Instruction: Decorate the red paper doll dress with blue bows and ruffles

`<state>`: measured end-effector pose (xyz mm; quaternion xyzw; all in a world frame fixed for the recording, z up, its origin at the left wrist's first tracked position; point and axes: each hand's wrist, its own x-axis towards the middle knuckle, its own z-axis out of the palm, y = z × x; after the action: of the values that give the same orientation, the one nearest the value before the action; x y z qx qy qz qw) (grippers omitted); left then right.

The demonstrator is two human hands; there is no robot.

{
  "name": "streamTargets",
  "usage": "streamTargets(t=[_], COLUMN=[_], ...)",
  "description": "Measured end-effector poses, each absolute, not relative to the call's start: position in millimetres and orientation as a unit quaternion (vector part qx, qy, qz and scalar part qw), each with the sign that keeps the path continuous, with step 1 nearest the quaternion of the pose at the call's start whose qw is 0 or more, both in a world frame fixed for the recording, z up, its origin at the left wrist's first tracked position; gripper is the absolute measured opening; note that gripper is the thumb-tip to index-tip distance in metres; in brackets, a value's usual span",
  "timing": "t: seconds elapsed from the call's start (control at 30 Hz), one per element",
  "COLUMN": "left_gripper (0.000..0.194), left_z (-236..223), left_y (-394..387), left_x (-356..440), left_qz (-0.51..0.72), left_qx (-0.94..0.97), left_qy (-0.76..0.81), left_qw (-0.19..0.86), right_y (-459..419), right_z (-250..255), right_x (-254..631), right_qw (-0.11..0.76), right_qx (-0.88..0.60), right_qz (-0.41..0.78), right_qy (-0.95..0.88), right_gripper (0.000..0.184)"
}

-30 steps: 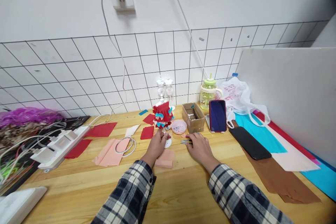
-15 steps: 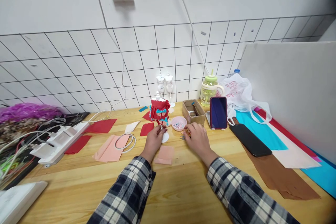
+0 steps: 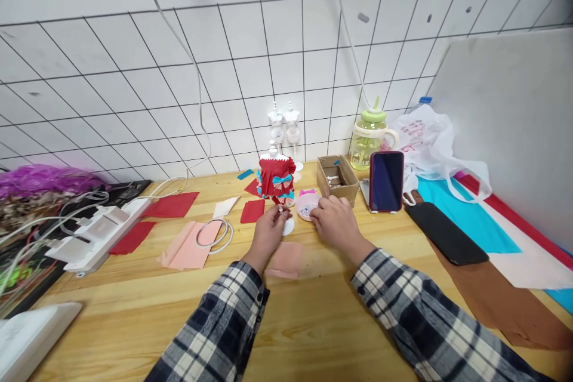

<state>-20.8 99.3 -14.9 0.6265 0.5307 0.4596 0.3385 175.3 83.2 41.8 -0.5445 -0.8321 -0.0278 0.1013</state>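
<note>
A miniature white dress form (image 3: 273, 147) wears a red ruffled dress (image 3: 274, 178) with turquoise and pink bows. My left hand (image 3: 268, 231) pinches its stem just above the round white base (image 3: 288, 226). The fingers of my right hand (image 3: 336, 222) are bent over the right rim of a small pink bowl (image 3: 299, 205) that contains tiny pale beads. Whether anything is between those fingertips is hidden. A bright pink piece (image 3: 307, 191) shows behind the bowl. Below the base lies a folded peach cloth (image 3: 285, 259).
An open cardboard box (image 3: 347, 190), a propped phone (image 3: 386, 182) and a green-lidded bottle (image 3: 367, 143) stand behind my right hand. Fabric sheets and a black phone-like slab (image 3: 447, 234) lie right. Leftward are a coiled cable (image 3: 215, 236), cloth pieces and a power strip (image 3: 101, 236).
My right hand has moved forward to the bowl's rim, and the small metal-tipped item near its fingers no longer shows. My left hand stays on the stem. The view has tilted down.
</note>
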Motion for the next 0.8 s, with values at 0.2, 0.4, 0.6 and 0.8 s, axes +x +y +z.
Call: streamTargets(t=[0.2,0.4,0.6,0.8], left_gripper=[0.022,0.024,0.024,0.025], left_z=[-12,-8,-10,-11], left_y=[99,100,101,103], left_x=[-16,-14,-13,-13], left_qz=[0.450,0.435,0.437,0.433], left_qx=[0.628,0.637,0.632,0.629], left_qy=[0.545,0.554,0.551,0.558], left_qw=[0.326,0.313,0.326,0.325], right_y=[88,116,132,134], right_z=[66,60,39,38], right_x=[176,160,157,159], right_qw=[0.030,-0.020,-0.034,-0.028], right_qx=[-0.518,-0.534,-0.512,-0.530], right_qz=[0.011,0.023,0.024,0.020], right_qy=[-0.855,-0.845,-0.858,-0.847], right_gripper=[0.034,0.028,0.024,0.032])
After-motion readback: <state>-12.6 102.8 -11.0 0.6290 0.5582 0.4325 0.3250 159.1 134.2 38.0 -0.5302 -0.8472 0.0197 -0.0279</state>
